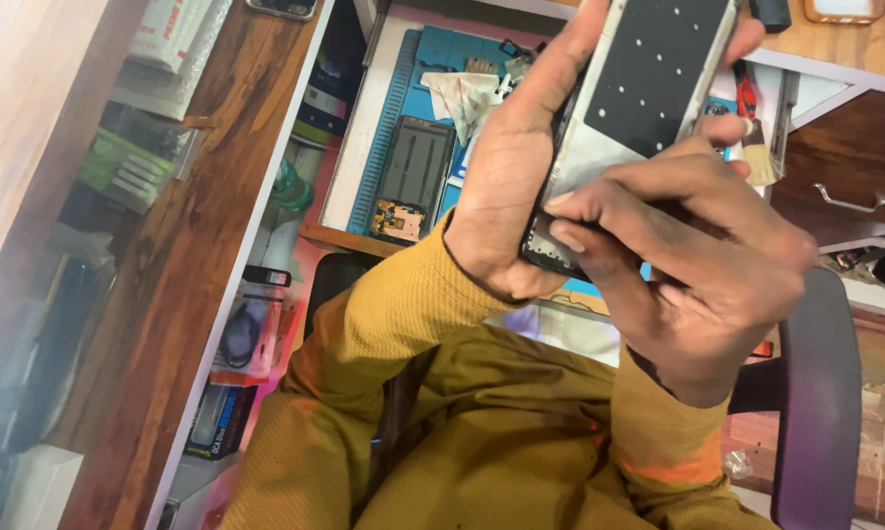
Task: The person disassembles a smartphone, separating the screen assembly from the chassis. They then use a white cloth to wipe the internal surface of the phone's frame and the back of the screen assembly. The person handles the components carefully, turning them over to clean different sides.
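My left hand (pixel 506 167) grips an opened smartphone (pixel 648 79) by its lower edge, holding it up close to the camera with its inner dark plate and silver frame facing me. My right hand (pixel 688 255) is closed over the phone's lower end, fingertips pressing on the silver part near the bottom corner. Both arms wear mustard-yellow sleeves. Below, on a blue work mat (pixel 432 59), lies a second dismantled phone (pixel 413 177) with its circuit board exposed, beside a crumpled white cloth (pixel 467 98).
A wooden counter (pixel 197 245) runs along the left, with packaged goods on shelves beneath. A brush (pixel 753 147) and small tools lie at the mat's right side. A drawer with a metal handle (pixel 850 201) and a dark chair arm (pixel 820 393) are on the right.
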